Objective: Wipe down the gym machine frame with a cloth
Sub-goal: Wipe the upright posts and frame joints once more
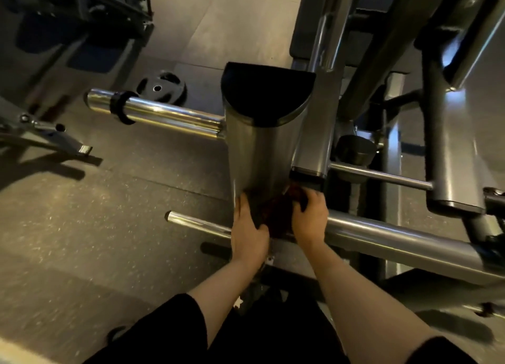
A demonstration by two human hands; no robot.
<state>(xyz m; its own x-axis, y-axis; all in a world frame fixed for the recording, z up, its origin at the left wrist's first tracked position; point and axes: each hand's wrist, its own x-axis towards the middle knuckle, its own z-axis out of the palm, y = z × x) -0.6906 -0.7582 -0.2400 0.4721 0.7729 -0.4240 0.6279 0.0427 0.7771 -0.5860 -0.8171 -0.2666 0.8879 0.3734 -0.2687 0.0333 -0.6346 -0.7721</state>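
A thick grey metal post of the gym machine frame (257, 150) rises toward me, capped in black. At its foot a dark red cloth (277, 216) is bunched against the metal. My left hand (250, 234) grips the cloth's left side, fingers curled round the post's base. My right hand (310, 217) holds the cloth from the right, fingers curled over its top. Both hands nearly touch, the cloth between them. Most of the cloth is hidden under my fingers.
A chrome weight peg (164, 112) sticks out left of the post, a thinner chrome peg (196, 224) lower down. A black weight plate (161, 87) lies on the rubber floor. Grey frame tubes (396, 240) run right. Another machine (68, 35) stands at the far left.
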